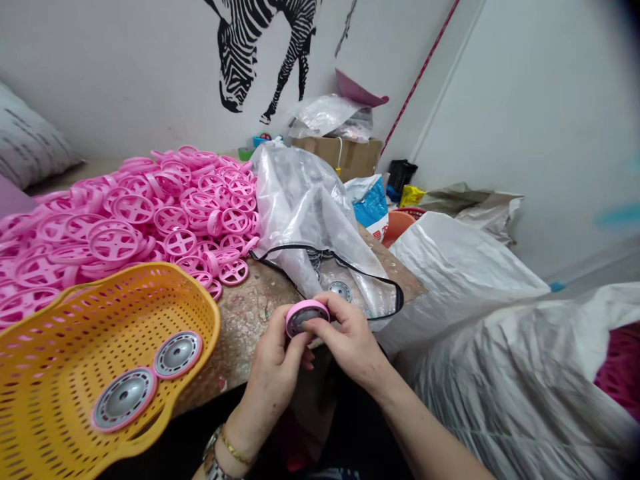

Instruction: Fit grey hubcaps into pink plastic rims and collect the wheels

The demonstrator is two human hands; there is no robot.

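Note:
Between my two hands is a small toy wheel, a pink rim with a grey hubcap set in its face. My left hand grips its left side, with the thumb at the lower edge. From the right, my right hand holds it too, its thumb lying on the grey hubcap. Just beyond my fingers, a loose grey hubcap lies in the mouth of a clear plastic bag edged in black. Two wheels with grey hubcaps, a nearer one and a farther one, rest in the yellow basket.
A large heap of pink wheel rims covers the left of the worn table. White woven sacks stand at the right, one with dark pink pieces inside. Behind are a cardboard box and an orange container.

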